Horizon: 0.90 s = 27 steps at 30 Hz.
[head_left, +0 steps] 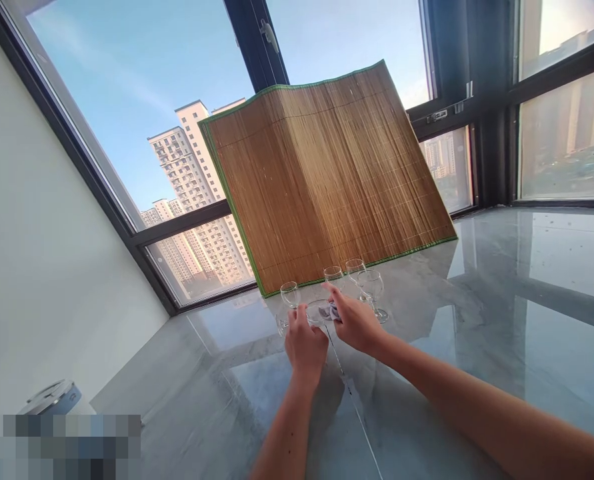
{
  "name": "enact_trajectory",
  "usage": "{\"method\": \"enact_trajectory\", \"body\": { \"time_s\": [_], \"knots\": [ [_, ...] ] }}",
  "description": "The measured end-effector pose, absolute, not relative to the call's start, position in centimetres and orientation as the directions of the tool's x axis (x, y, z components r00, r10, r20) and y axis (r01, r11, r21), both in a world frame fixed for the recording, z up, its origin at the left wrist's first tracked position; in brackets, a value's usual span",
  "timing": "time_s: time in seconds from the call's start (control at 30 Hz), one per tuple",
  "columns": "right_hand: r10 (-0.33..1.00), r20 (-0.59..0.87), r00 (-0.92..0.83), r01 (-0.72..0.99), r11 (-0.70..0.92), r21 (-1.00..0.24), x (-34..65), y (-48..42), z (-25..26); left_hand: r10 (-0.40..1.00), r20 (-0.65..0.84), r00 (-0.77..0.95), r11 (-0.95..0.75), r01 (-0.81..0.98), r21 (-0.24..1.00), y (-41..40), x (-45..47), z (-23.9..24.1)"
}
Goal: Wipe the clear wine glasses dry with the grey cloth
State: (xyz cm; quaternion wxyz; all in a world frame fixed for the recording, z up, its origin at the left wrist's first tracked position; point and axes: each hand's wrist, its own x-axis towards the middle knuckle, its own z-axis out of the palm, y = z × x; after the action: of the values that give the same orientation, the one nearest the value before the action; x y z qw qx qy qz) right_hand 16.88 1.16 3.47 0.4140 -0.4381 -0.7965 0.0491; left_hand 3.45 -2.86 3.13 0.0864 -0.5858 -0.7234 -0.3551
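Note:
My left hand is closed around a clear stemmed glass, its rim turned toward my other hand; most of the glass is hidden or hard to see. A crumpled grey-white cloth is pinched in my right hand, right against that glass. Just beyond my left hand stands another clear glass. Past my right hand are several more stemmed glasses, one nearest to it with its foot on the grey surface, and two farther back.
Behind the glasses a bamboo mat with green edging leans against the window. Glossy grey marbled slabs form the surface, with a pale seam in the middle. A white wall borders the left. A white-and-blue container stands at lower left, partly blurred out.

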Motion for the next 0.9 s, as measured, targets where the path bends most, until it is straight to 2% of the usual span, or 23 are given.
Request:
{"method": "enact_trajectory", "body": {
  "time_s": [0.13,0.23,0.37,0.5,0.6,0.73,0.9],
  "knots": [
    [0.751,0.561,-0.348,0.419,0.66,-0.623,16.6,1.3,3.1,0.793,0.53,-0.3,0.086,0.917,0.389,-2.8,3.0,2.9],
    [0.765,0.552,-0.331,0.176,0.625,-0.761,16.6,1.3,3.6,0.773,0.569,-0.282,0.047,0.919,0.391,-2.8,2.8,3.0],
    [0.83,0.424,-0.363,-0.119,0.41,-0.904,16.9,1.0,4.8,0.755,0.601,-0.263,-0.031,0.901,0.433,-3.0,2.9,3.3],
    [0.833,0.357,-0.423,-0.283,0.253,-0.925,16.9,0.5,5.3,0.745,0.599,-0.294,-0.083,0.85,0.521,-2.9,2.9,3.5],
    [0.843,0.428,-0.326,-0.29,0.342,-0.894,16.4,0.6,4.7,0.731,0.606,-0.314,-0.113,0.82,0.561,-2.7,2.7,3.4],
    [0.807,0.567,-0.166,-0.134,0.551,-0.824,15.9,1.7,3.4,0.687,0.637,-0.348,-0.106,0.82,0.563,-2.6,2.7,3.4],
    [0.842,0.523,-0.131,0.031,0.531,-0.847,16.1,3.0,2.8,0.681,0.664,-0.309,-0.112,0.852,0.512,-2.8,2.9,3.5]
  ]
}}
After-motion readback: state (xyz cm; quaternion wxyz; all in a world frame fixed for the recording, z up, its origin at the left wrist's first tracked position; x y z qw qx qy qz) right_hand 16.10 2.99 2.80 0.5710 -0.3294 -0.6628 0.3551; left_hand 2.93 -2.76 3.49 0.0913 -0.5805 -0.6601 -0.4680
